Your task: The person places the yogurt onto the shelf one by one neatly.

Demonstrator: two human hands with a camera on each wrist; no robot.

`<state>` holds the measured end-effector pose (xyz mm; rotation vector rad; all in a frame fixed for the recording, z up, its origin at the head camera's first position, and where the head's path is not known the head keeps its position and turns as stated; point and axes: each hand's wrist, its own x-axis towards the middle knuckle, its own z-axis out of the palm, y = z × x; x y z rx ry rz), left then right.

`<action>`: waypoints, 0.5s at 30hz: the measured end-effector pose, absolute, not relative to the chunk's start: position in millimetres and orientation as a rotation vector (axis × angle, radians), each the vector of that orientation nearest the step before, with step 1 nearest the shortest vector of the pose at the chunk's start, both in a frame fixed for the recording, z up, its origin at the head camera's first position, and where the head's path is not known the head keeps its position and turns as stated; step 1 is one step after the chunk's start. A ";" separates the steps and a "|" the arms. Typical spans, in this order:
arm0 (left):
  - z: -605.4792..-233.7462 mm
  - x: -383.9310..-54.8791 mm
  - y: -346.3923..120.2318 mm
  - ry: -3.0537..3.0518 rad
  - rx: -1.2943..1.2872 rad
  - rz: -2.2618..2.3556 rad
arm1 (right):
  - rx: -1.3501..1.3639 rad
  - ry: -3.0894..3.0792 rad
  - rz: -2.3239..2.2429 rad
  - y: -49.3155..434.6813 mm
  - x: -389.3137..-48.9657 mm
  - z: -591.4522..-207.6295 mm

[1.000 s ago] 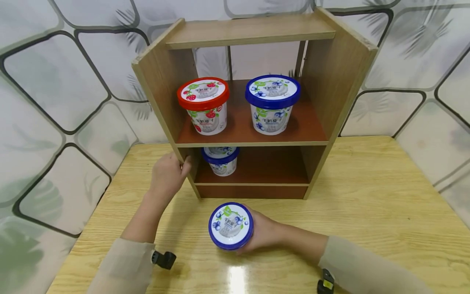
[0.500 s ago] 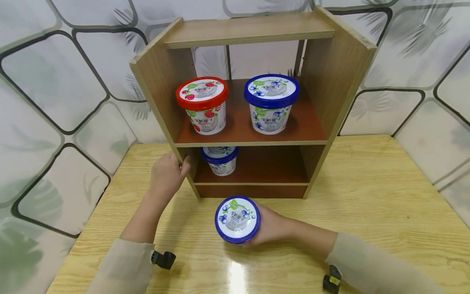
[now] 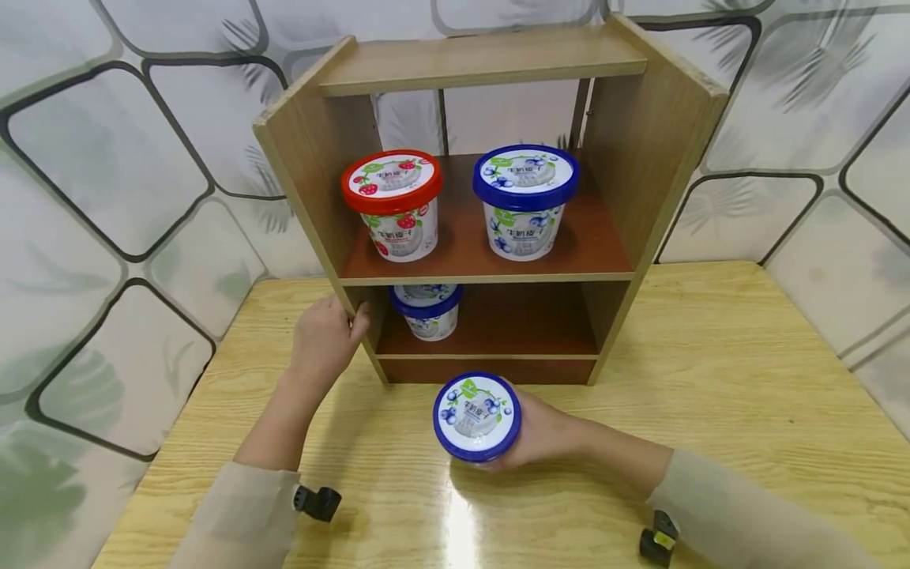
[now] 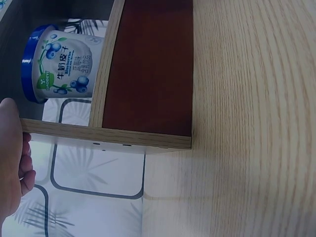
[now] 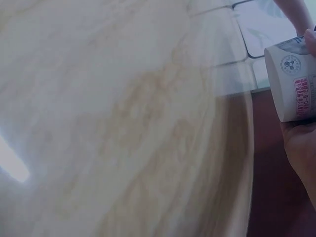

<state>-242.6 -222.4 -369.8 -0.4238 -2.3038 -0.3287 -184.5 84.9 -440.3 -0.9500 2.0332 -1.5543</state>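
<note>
My right hand (image 3: 543, 431) grips a yogurt tub (image 3: 476, 416) with a blue lid and blueberry print, in front of a small wooden shelf (image 3: 490, 370). In the right wrist view the white tub (image 5: 291, 84) shows its base, apart from the table, with fingers and thumb around its side. My left hand (image 3: 323, 340) holds the left side panel (image 4: 59, 129) of the shelf, thumb inside and fingers curled outside. On the upper board stand a red-lidded strawberry tub (image 3: 398, 207) and a blue-lidded blueberry tub (image 3: 526, 203). Another blueberry tub (image 3: 430, 314) sits at the left of the lower compartment, its top partly hidden.
The shelf stands upright on a light wood table (image 3: 746, 379), near its back edge. Behind it hangs a patterned backdrop (image 3: 92, 158). The right of the lower compartment (image 3: 533, 320) shows bare reddish board.
My right hand has carried the blueberry tub to the right and a little towards the shelf. The left hand keeps its place on the side panel, and the tubs on the shelf stay put.
</note>
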 end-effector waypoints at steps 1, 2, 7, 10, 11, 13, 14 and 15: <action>-369.9 -242.5 -222.4 -2.305 -0.424 -0.328 | -0.941 2.042 -1.552 87.2 -184.9 -438.9; -369.9 -242.4 -222.4 -2.306 -0.425 -0.326 | -0.938 2.049 -1.550 89.5 -185.5 -437.6; -369.5 -242.2 -222.6 -2.312 -0.424 -0.328 | -0.964 2.077 -1.552 100.1 -190.7 -429.9; -368.9 -242.3 -222.7 -2.310 -0.428 -0.326 | -1.003 2.109 -1.544 105.4 -194.3 -426.3; -368.8 -242.4 -222.7 -2.309 -0.430 -0.326 | -1.011 2.123 -1.540 107.2 -195.2 -425.0; -368.4 -242.3 -222.6 -2.308 -0.433 -0.325 | -1.017 2.156 -1.529 110.1 -196.6 -422.7; -368.6 -242.2 -222.7 -2.307 -0.433 -0.326 | -1.021 2.169 -1.527 111.4 -197.3 -422.0; -368.9 -242.1 -222.8 -2.307 -0.431 -0.328 | -1.018 2.188 -1.518 112.7 -197.6 -421.3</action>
